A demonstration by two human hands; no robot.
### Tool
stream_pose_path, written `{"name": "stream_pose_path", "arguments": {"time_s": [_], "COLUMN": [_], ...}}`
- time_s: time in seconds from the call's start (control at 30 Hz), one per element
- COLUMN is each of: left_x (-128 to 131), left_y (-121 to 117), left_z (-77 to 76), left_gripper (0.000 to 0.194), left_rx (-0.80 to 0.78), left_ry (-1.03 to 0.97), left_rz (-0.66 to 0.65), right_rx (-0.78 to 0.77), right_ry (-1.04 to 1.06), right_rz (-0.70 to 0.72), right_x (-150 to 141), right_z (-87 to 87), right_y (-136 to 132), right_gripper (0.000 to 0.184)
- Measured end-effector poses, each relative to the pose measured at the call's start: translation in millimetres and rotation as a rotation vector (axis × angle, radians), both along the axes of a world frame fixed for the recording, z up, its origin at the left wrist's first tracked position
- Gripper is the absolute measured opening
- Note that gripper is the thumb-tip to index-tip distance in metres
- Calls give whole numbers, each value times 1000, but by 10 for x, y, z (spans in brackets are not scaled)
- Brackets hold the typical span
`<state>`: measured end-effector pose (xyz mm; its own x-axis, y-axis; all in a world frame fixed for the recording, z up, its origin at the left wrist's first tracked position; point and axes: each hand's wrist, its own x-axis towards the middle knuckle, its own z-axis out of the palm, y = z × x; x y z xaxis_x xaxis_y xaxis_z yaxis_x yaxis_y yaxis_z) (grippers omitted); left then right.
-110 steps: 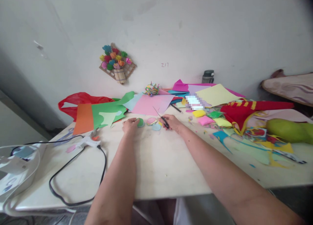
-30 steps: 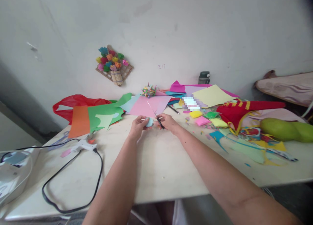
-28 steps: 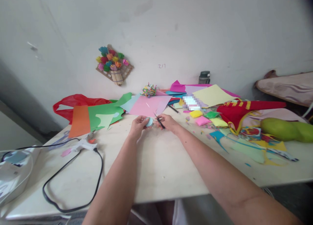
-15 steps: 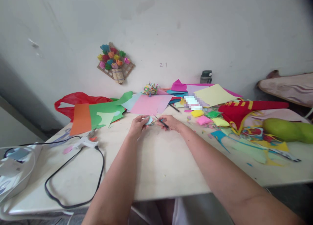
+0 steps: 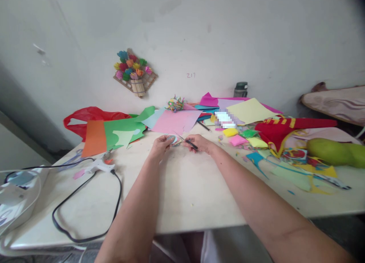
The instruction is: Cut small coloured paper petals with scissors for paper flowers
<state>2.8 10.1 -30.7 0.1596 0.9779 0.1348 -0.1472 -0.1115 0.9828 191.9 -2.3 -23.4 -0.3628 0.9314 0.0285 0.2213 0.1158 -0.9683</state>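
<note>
Over the middle of the table, my left hand (image 5: 161,144) pinches a small light blue paper piece (image 5: 172,139) between thumb and fingers. Facing it from the right, my right hand (image 5: 197,142) is closed around a pair of scissors (image 5: 191,144) with black handles. Their thin metal blades point up and left, close to the blue paper. Whether the blades touch the paper is too small to tell. Just beyond both hands lies a pink paper sheet (image 5: 175,121).
A white glue gun (image 5: 101,166) and its looping black cord lie left. Green paper (image 5: 122,131) and a red bag (image 5: 91,114) sit behind. To the right are small coloured packets (image 5: 238,140), paper scraps, a red cloth (image 5: 278,131) and a green, fruit-like object (image 5: 327,150).
The scissors have shifted slightly, their blade tip now farther left over the light blue paper, which has turned a little. Both arms stay nearly in place.
</note>
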Motion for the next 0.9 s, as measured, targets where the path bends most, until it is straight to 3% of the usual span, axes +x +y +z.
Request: {"name": "stream_pose_path", "arguments": {"time_s": [0.3,0.9], "left_x": [-16,27], "left_y": [10,-26], "left_z": [-9,10], "left_gripper": [35,27], "left_rx": [-41,-86], "left_ry": [24,-54], "left_rz": [-43,-14], "right_rx": [-33,-40], "right_ry": [-35,-48], "right_rz": [15,24], "right_x": [-3,-41], "right_z": [140,108], "right_y": [-128,-115], "right_gripper": [18,18]}}
